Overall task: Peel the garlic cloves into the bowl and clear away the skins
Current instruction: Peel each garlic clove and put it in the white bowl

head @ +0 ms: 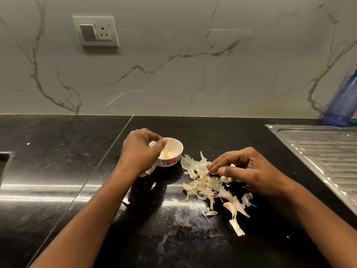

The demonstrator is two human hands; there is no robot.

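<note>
Now left hand (139, 151) curls over bowl (178, 148); right hand (249, 169) pinches skins (195, 167).

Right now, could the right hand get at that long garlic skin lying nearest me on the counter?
Probably yes. The right hand is at the pile of skins, and the long skin lies on the bare counter just nearer the person, with nothing over it or in between.

The bowl (174, 150) is white with red flowers, the garlic skins (201, 183) pale cream, the countertop (58, 171) glossy black, the wall (173, 78) grey, dark-veined; at two o'clock, a blue bottle (343, 101).
</note>
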